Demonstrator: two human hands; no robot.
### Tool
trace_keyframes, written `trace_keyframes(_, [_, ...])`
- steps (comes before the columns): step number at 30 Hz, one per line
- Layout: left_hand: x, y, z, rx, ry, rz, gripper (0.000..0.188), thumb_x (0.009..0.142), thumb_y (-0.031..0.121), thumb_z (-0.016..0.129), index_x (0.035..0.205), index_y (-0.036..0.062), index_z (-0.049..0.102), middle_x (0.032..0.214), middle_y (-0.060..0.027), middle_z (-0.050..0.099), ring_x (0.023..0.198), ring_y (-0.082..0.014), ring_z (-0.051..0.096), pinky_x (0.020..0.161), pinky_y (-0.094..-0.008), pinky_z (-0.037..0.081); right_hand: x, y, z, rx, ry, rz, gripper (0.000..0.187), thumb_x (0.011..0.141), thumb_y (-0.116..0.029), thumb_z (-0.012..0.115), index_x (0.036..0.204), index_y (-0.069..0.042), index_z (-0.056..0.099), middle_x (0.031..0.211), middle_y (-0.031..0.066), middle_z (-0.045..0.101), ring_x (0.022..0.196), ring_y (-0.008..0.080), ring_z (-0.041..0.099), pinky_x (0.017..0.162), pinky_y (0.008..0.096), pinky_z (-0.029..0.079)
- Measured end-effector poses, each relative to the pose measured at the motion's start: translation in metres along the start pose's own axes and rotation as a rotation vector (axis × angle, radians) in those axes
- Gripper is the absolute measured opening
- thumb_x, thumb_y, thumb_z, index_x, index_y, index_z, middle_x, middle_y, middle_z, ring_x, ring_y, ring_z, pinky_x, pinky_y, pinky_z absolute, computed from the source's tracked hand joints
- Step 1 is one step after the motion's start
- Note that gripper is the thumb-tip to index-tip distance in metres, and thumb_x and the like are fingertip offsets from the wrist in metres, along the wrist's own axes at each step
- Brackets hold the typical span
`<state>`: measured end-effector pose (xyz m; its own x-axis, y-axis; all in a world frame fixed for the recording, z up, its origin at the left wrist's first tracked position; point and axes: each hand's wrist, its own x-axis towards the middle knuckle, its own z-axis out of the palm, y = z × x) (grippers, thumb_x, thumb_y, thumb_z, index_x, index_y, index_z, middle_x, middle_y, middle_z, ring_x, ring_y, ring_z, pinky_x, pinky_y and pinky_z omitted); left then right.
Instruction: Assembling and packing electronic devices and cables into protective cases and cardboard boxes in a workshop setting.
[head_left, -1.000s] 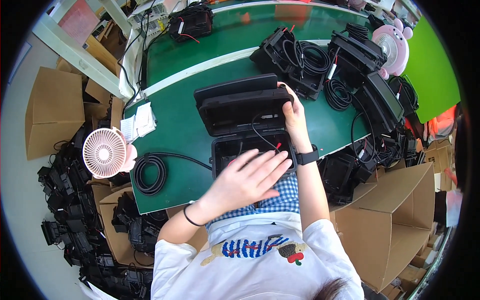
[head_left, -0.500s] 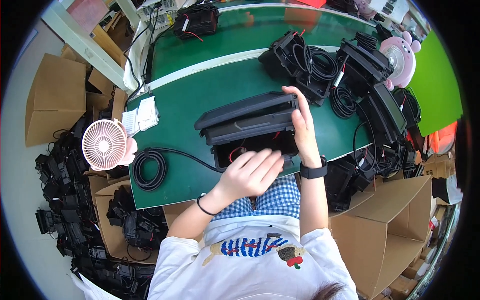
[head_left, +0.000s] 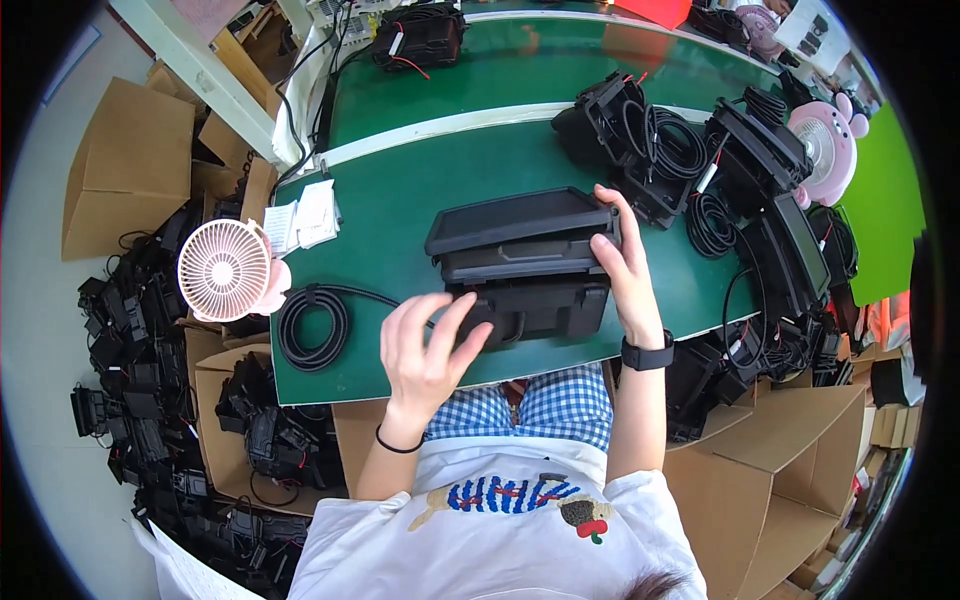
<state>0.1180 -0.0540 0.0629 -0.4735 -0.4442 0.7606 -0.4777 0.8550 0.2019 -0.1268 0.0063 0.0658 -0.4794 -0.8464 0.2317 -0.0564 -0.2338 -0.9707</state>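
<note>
A black plastic case (head_left: 540,305) with a hinged lid (head_left: 525,222) sits in front of me on the green table (head_left: 400,160). The lid is lowered over the box, and a gap shows between the two. My right hand (head_left: 625,265) grips the lid's right end, thumb in front and fingers behind. At the case's front left corner is my left hand (head_left: 420,345), fingers spread and curved, the tips at or just touching the case. A black cable runs from the case's left side to a coil (head_left: 313,327). The case's inside is hidden.
Several black cases with coiled cables (head_left: 665,140) crowd the table's right side. A pink fan (head_left: 225,270) and paper slips (head_left: 315,212) lie at the left, another pink fan (head_left: 825,150) at the right. Cardboard boxes (head_left: 775,470) stand below the table edge.
The lid has come down over the box and its inside has gone from sight. My left hand has moved from the opening to the front left corner. The view has shifted slightly.
</note>
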Motion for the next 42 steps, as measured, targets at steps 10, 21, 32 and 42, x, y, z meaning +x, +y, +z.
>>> trace_keyframes(10, [-0.015, -0.006, 0.012, -0.372, -0.094, -0.416, 0.030, 0.072, 0.010, 0.083, 0.091, 0.0049, 0.060, 0.126, -0.0140, 0.047, 0.116, -0.0321, 0.054, 0.093, -0.0416, 0.047, -0.008, 0.013, 0.002, 0.070, 0.012, -0.011, 0.056, 0.092, -0.015, 0.059, 0.144, -0.010, 0.038, 0.149, 0.0082, 0.037, 0.138, 0.0216, 0.035, 0.113, 0.0323, 0.026])
trace_keyframes(21, [-0.003, -0.001, 0.009, -0.367, -0.114, -0.339, 0.040, 0.076, 0.005, 0.079, 0.111, 0.0095, 0.061, 0.141, -0.0185, 0.038, 0.126, -0.0357, 0.046, 0.099, -0.0448, 0.045, -0.008, 0.013, 0.003, 0.064, 0.030, -0.009, 0.056, 0.092, -0.017, 0.059, 0.144, -0.009, 0.039, 0.147, 0.0079, 0.039, 0.134, 0.0200, 0.039, 0.111, 0.0319, 0.029])
trace_keyframes(32, [-0.005, -0.010, 0.018, -0.417, -0.033, -0.258, 0.038, 0.079, 0.002, 0.076, 0.110, 0.0167, 0.059, 0.141, -0.0201, 0.038, 0.128, -0.0409, 0.045, 0.101, -0.0492, 0.043, -0.057, 0.031, -0.005, -0.188, 0.481, -0.221, 0.018, 0.098, -0.013, 0.051, 0.105, -0.004, 0.065, 0.129, 0.0112, 0.056, 0.121, 0.0245, 0.053, 0.102, 0.0360, 0.040])
trace_keyframes(42, [-0.006, -0.009, 0.021, -0.513, -0.050, -0.274, 0.040, 0.082, -0.001, 0.072, 0.114, 0.0133, 0.054, 0.142, -0.0207, 0.034, 0.125, -0.0404, 0.049, 0.098, -0.0463, 0.047, -0.075, 0.002, 0.009, -0.701, 0.364, -0.246, 0.013, 0.093, -0.013, 0.059, 0.096, -0.005, 0.068, 0.135, 0.0173, 0.053, 0.125, 0.0336, 0.051, 0.104, 0.0429, 0.039])
